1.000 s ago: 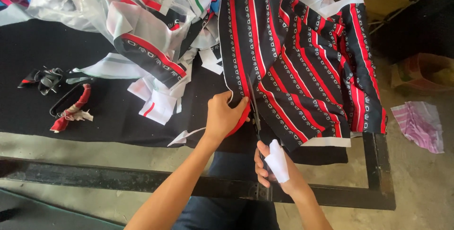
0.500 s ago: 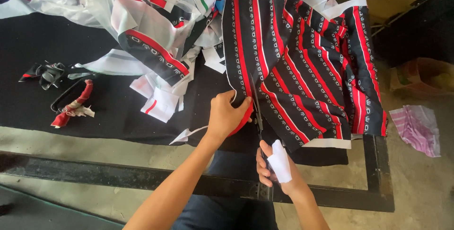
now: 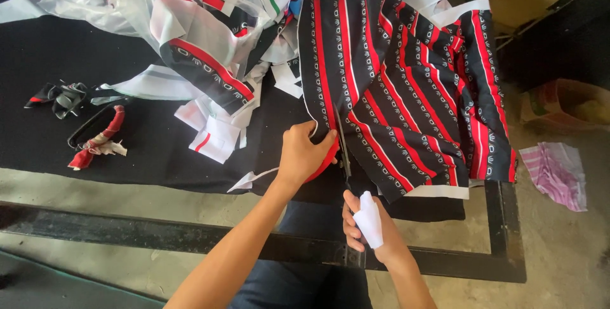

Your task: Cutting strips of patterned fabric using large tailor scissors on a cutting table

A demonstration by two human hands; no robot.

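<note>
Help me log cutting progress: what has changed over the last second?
Little. The scissors have crept slightly further up the striped fabric, the right hand following. The left hand still holds the fabric edge beside the blades. The scrap pile, the spare scissors with red-wrapped handles and the black tabletop are unchanged.

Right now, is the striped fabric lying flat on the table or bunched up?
Partly bunched. The striped fabric is rumpled into folds on its right side, while the left hand presses its near edge flat beside the scissors.
</note>
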